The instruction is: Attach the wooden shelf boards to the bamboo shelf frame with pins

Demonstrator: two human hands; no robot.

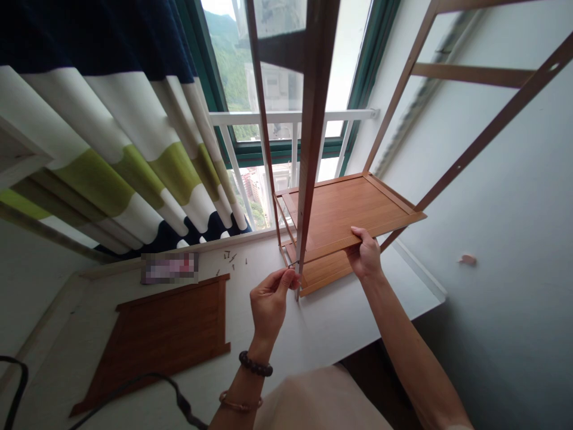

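Note:
A brown wooden shelf frame stands on a white surface, with a middle shelf board set between its posts. My right hand is closed on the front edge of that board, thumb on top. My left hand is pinched shut at the lower part of the near post. A thin dark bit shows by its fingertips, but what it holds is too small to make out. Below the middle board lies a lower shelf board, partly hidden by my right hand and the board above.
A loose wooden panel lies flat at the left. Several screws are scattered behind it, beside a blurred packet. A black cable crosses the lower left. Striped curtains and a white railing stand behind.

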